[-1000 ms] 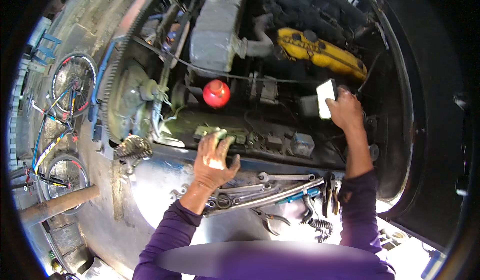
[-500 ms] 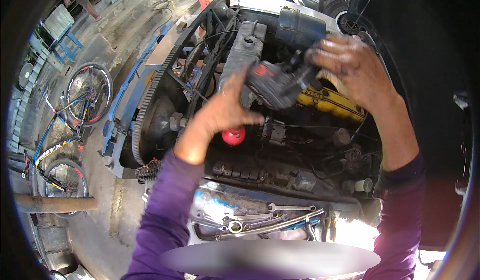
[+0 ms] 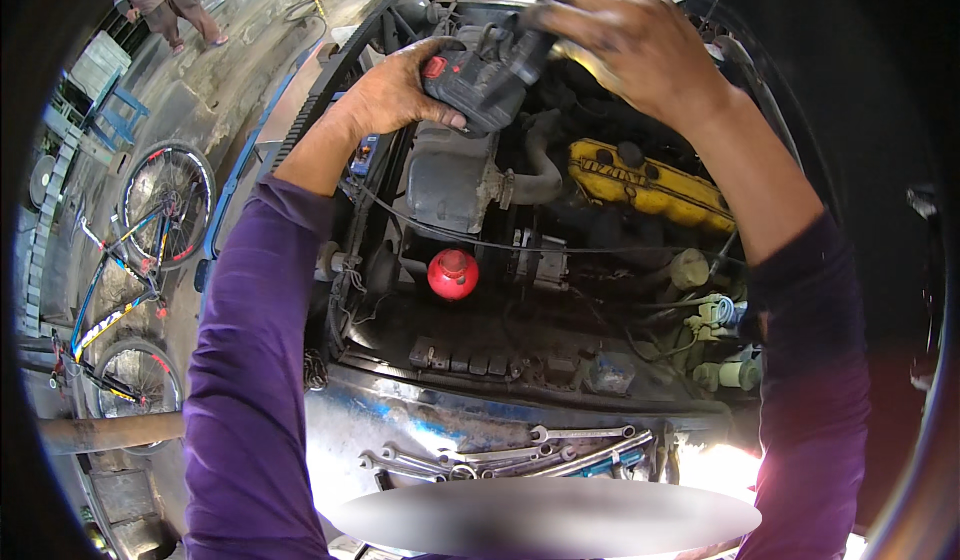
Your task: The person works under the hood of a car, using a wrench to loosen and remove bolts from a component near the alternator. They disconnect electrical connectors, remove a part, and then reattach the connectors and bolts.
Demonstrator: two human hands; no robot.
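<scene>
Over the engine bay I have a dark block-shaped device (image 3: 475, 90) with a red patch and a narrower black part at its upper right. It looks like a cordless power tool seen from its battery end. My left hand (image 3: 400, 90) is closed round the block's left side, thumb along the lower edge. My right hand (image 3: 640, 50), smeared by motion, curls over the narrower part; its fingertips are partly hidden. Below lie a grey metal tank (image 3: 445, 185), a red round cap or ball (image 3: 453, 275) and a yellow engine cover (image 3: 640, 185).
Several wrenches (image 3: 540, 450) lie on the front ledge of the vehicle. A thin cable (image 3: 600, 251) crosses the engine bay. On the left stand a bicycle (image 3: 125, 280) and a blue stool (image 3: 120, 110). A person (image 3: 165, 5) is at the far upper left.
Both hands and the power tool have moved up and to the left. My left hand, looser around the block before, now grips its side. The grey tank and yellow cover show more fully.
</scene>
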